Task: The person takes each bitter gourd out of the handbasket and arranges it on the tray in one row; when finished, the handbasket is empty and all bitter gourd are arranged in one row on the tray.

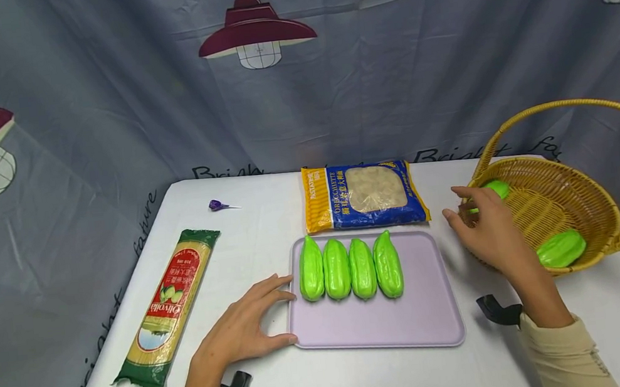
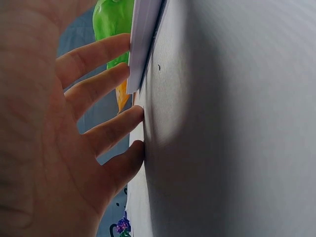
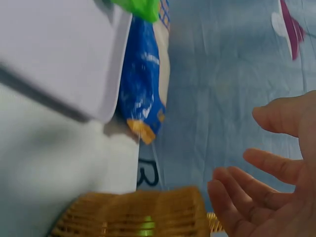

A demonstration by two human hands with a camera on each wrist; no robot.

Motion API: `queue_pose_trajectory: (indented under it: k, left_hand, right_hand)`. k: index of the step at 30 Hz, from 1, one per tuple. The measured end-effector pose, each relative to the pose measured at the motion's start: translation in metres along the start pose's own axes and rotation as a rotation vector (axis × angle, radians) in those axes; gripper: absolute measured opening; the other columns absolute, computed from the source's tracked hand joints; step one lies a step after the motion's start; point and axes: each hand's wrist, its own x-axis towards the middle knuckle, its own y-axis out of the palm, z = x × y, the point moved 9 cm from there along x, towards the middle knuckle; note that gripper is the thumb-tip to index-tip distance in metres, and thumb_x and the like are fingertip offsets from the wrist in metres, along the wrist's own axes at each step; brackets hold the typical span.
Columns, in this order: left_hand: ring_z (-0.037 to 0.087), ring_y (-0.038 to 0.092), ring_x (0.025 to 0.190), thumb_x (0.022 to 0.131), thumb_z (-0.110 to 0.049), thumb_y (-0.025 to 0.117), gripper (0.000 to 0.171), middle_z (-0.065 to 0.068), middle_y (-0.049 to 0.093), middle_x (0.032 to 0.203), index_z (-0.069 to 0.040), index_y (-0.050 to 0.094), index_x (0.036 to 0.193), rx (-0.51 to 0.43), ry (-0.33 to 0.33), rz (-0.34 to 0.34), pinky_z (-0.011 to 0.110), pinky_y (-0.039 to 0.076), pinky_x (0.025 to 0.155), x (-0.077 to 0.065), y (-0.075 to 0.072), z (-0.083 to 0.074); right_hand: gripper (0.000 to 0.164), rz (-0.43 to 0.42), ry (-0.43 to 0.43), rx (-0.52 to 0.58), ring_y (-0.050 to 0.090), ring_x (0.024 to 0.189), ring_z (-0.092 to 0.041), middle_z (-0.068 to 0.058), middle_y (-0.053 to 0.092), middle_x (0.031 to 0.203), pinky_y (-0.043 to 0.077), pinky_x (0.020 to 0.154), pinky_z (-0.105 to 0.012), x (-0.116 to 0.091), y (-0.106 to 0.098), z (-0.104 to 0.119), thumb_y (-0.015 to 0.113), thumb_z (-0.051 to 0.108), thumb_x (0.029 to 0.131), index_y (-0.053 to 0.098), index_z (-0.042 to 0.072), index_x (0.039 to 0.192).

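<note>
Your left hand lies with its fingers spread along the near-left edge of the lilac tray, gripping nothing, while your right hand hangs by the near-left rim of the wicker basket, its fingers loosely bent and holding nothing. Four green gourds lie side by side in a row on the tray's far half, and two loose gourds show in the basket. Their glossy skins look slick, and you can probably expect them to be light and firm, so take each round its ridged middle rather than by the tapered tip. The tray seems thin and stiff; its raised rim would steady it best. The white tabletop looks flat, with a blue-and-yellow pasta bag behind the tray and a long pasta pack well to its left. Beyond hangs a grey curtain printed with lamps and lettering.
</note>
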Motion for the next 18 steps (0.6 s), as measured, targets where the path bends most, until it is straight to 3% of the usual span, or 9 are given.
queue_pose_trajectory:
  k: [2,3,4,5,6,9,12,18]
  left_hand:
    - [0.024,0.037,0.159,0.083,-0.060,0.088,0.065,-0.011,0.044,0.169,-0.030,0.069,0.138,-0.001,-0.008,0.006,0.053,0.042,0.125,0.000,0.000,0.000]
    - [0.024,0.037,0.159,0.083,-0.059,0.088,0.065,-0.011,0.044,0.169,-0.030,0.069,0.138,-0.001,-0.010,0.007,0.054,0.042,0.125,0.000,0.001,0.000]
    - [0.023,0.036,0.160,0.083,-0.059,0.088,0.065,-0.012,0.044,0.169,-0.031,0.069,0.138,-0.003,-0.016,0.011,0.053,0.041,0.125,0.000,0.001,0.001]
    - [0.023,0.036,0.160,0.083,-0.059,0.088,0.065,-0.012,0.044,0.169,-0.031,0.069,0.138,-0.002,-0.017,0.012,0.053,0.041,0.125,0.000,0.001,0.001]
    - [0.023,0.036,0.160,0.083,-0.059,0.088,0.065,-0.012,0.044,0.169,-0.030,0.069,0.138,-0.003,-0.016,0.012,0.053,0.041,0.125,0.000,0.001,0.001]
    - [0.024,0.036,0.160,0.083,-0.059,0.088,0.065,-0.011,0.044,0.169,-0.030,0.069,0.138,-0.002,-0.010,0.010,0.054,0.041,0.125,0.000,0.001,0.000]
    - [0.024,0.037,0.160,0.083,-0.060,0.088,0.065,-0.011,0.044,0.169,-0.030,0.069,0.138,-0.002,-0.008,0.008,0.054,0.041,0.125,0.000,0.001,0.000]
    - [0.023,0.036,0.160,0.083,-0.060,0.088,0.065,-0.012,0.043,0.169,-0.031,0.069,0.138,-0.002,-0.014,0.014,0.052,0.041,0.126,0.001,0.001,0.001]
  right_hand:
    - [0.052,-0.008,0.007,0.006,0.063,0.113,-0.047,-0.030,0.057,0.128,0.061,0.088,-0.061,0.002,-0.005,-0.007,0.069,0.020,0.105,0.055,-0.007,0.147]
    - [0.052,-0.008,0.012,0.004,0.063,0.113,-0.047,-0.030,0.057,0.129,0.064,0.087,-0.053,0.002,-0.008,-0.010,0.069,0.021,0.105,0.055,-0.007,0.147]
    - [0.052,-0.012,0.016,0.009,0.064,0.114,-0.048,-0.031,0.057,0.129,0.064,0.087,-0.052,0.003,-0.010,-0.013,0.069,0.021,0.105,0.056,-0.007,0.147]
    - [0.052,-0.020,0.016,0.011,0.064,0.114,-0.049,-0.031,0.057,0.130,0.065,0.085,-0.040,0.003,-0.012,-0.015,0.069,0.021,0.105,0.056,-0.007,0.146]
    - [0.052,-0.023,0.021,0.009,0.064,0.114,-0.049,-0.032,0.057,0.132,0.065,0.085,-0.040,0.004,-0.014,-0.018,0.069,0.021,0.105,0.057,-0.007,0.146]
    - [0.053,-0.016,0.068,0.015,0.062,0.118,-0.052,-0.034,0.054,0.138,0.064,0.091,-0.046,0.003,-0.017,-0.025,0.066,0.025,0.107,0.055,-0.007,0.148]
    - [0.055,-0.012,0.108,0.004,0.059,0.121,-0.054,-0.035,0.051,0.142,0.056,0.093,-0.070,0.003,-0.020,-0.032,0.064,0.028,0.108,0.054,-0.006,0.149]
    - [0.056,-0.019,0.133,-0.037,0.058,0.121,-0.055,-0.037,0.052,0.141,0.052,0.092,-0.070,0.004,-0.021,-0.043,0.063,0.027,0.107,0.053,-0.007,0.150]
